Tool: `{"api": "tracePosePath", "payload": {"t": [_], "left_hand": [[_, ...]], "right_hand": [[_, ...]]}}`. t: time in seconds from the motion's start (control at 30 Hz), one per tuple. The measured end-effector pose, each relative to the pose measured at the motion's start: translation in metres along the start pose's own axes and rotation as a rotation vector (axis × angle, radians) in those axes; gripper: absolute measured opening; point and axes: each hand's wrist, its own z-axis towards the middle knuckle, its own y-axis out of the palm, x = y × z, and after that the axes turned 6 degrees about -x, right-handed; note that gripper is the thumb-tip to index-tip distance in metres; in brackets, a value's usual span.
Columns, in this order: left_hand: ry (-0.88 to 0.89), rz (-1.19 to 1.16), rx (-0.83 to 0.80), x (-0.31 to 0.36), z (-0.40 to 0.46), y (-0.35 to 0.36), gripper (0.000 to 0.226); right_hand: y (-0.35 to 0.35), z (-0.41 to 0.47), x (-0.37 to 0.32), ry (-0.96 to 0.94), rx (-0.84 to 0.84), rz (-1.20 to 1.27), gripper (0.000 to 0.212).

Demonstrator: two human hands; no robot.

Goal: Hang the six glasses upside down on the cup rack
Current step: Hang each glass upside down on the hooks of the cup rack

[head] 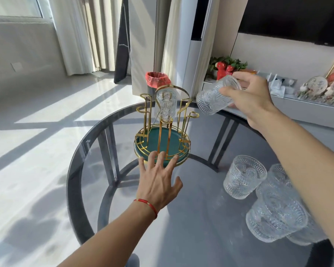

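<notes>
Head view: our right hand (253,99) grips a tilted ribbed glass (216,95) just beside the cup rack (162,132), which carries one inverted glass (166,105). Left hand (158,180) spread wide, fingertips at the rack's green base. Glass judged rigid, brittle, slippery; hold the ribbed wall

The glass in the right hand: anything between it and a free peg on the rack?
Nothing visible. The glass in the right hand is tilted beside the rack, above a bare peg. The one hung glass sits on a farther peg.
</notes>
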Motion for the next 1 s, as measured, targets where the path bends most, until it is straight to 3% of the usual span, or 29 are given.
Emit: {"api": "tracePosePath", "payload": {"t": [0.4,0.77,1.0], "left_hand": [[0.014,-0.009,0.001,0.000,0.000,-0.001,0.066],[0.011,-0.018,0.018,0.001,0.000,-0.002,0.063],[0.006,-0.023,0.017,0.002,0.000,-0.002,0.059]], "right_hand": [[0.030,0.045,-0.014,-0.071,-0.301,-0.213,0.064],[0.048,0.063,-0.003,-0.170,-0.573,-0.572,0.064],[0.062,0.067,0.012,-0.121,-0.693,-0.590,0.061]]}}
